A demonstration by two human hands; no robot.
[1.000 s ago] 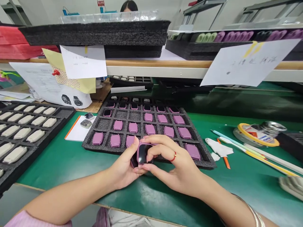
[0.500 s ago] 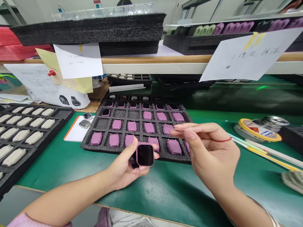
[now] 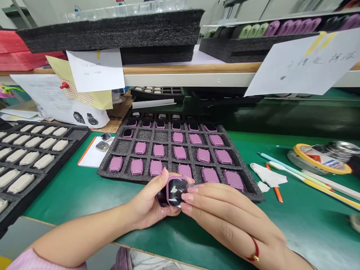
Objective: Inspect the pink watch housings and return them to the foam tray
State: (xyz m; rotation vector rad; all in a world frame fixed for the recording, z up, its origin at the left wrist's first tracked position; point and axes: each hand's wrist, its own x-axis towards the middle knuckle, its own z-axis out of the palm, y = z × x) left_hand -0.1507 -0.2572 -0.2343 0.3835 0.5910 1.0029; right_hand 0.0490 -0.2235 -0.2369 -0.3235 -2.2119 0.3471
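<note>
My left hand [image 3: 153,200] is closed around two purple smartwatch bodies without straps. The front smartwatch [image 3: 168,192] turns its black screen towards me; the other smartwatch [image 3: 161,197] is mostly hidden behind it. My right hand [image 3: 225,213] reaches in from the right, fingers together, its tips at the front screen's right edge. A clear, shiny film [image 3: 177,187] appears to lie over that screen, under the right fingertips; its exact outline is hard to make out. Just beyond both hands is a black foam tray [image 3: 123,145] with purple watch bodies in its compartments, some face down, some screen up.
At left stands another foam tray [image 3: 77,135] of cream watch bodies. Two loose watch bodies lie on a white notepad [image 3: 88,155]. Torn white scraps [image 3: 268,175], pen-like sticks [image 3: 298,175] and a tape roll [image 3: 317,159] lie right. A shelf [image 3: 180,80] crosses above, with papers hanging down.
My right hand has come down and left from above the tray's right side to the front smartwatch. White streaks now show on its screen. The view has shifted slightly.
</note>
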